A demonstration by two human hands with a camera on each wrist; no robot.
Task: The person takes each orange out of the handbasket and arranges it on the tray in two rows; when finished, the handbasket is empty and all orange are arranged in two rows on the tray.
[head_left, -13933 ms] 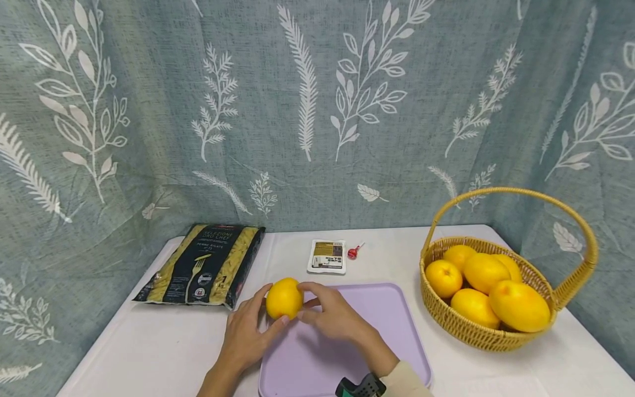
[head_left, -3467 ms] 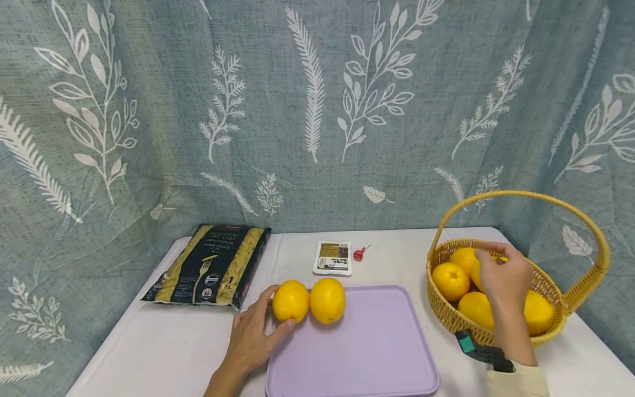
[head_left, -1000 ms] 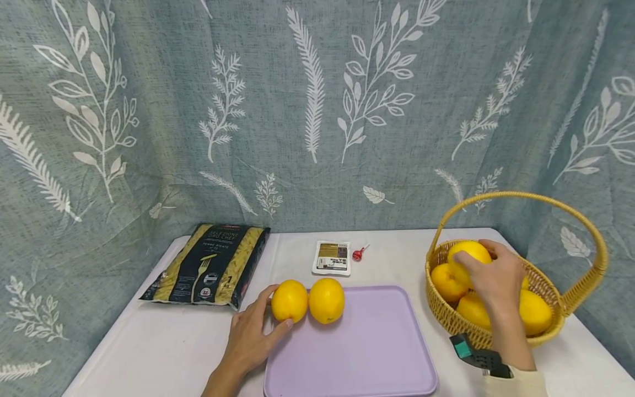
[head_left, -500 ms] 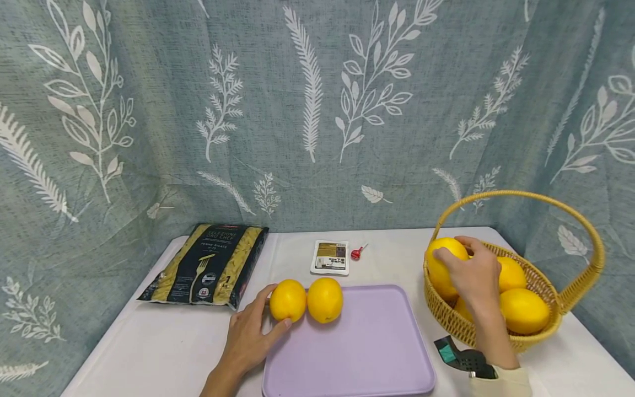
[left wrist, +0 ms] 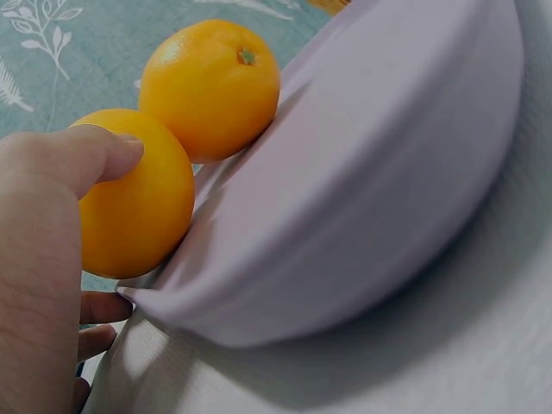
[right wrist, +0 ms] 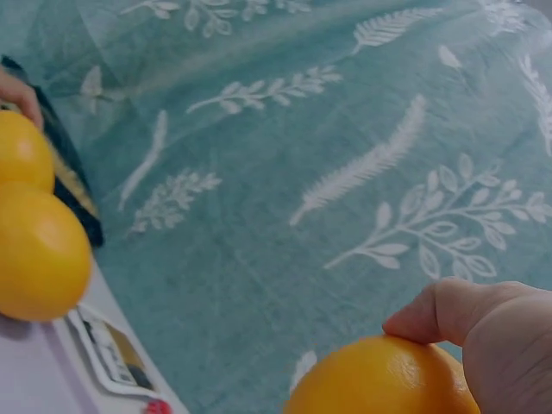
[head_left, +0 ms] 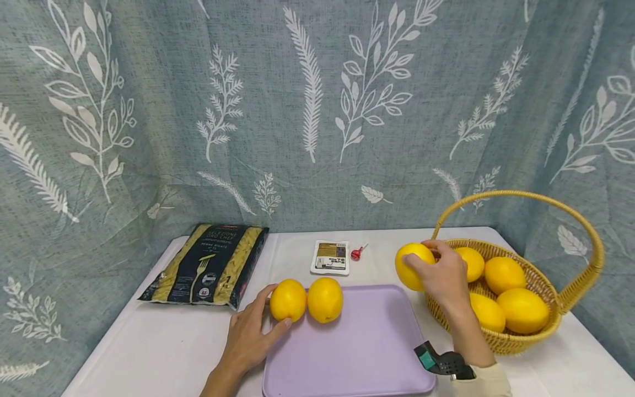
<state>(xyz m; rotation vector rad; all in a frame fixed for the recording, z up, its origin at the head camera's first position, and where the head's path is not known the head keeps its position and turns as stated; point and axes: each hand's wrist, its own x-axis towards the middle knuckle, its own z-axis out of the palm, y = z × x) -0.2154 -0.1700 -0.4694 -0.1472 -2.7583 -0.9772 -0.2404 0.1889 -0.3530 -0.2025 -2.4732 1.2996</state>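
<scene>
My right hand [head_left: 441,275] grips an orange [head_left: 414,266] between thumb and fingers, in the air by the left side of the wicker basket [head_left: 501,344]. In the right wrist view the thumb lies over the top of that orange [right wrist: 379,384]. On the lilac tray [head_left: 352,358], two oranges sit side by side near its far left corner. My left hand [head_left: 248,333] holds the left orange [head_left: 288,300], thumb in front and fingers behind. The right orange [head_left: 325,300] stands close beside it, and its stem end shows in the left wrist view.
Several oranges lie in the basket, whose tall handle [head_left: 521,193] arches over it. A bag of penne pasta [head_left: 205,264] lies at the back left. Behind the tray are a small flat packet [head_left: 330,257] and a red lollipop [head_left: 356,253]. A patterned curtain [head_left: 317,110] hangs behind the table.
My right hand has lifted an orange from the basket and carried it left, past the rim toward the tray. The left hand still holds its orange. Earlier, only one orange was on the tray.
</scene>
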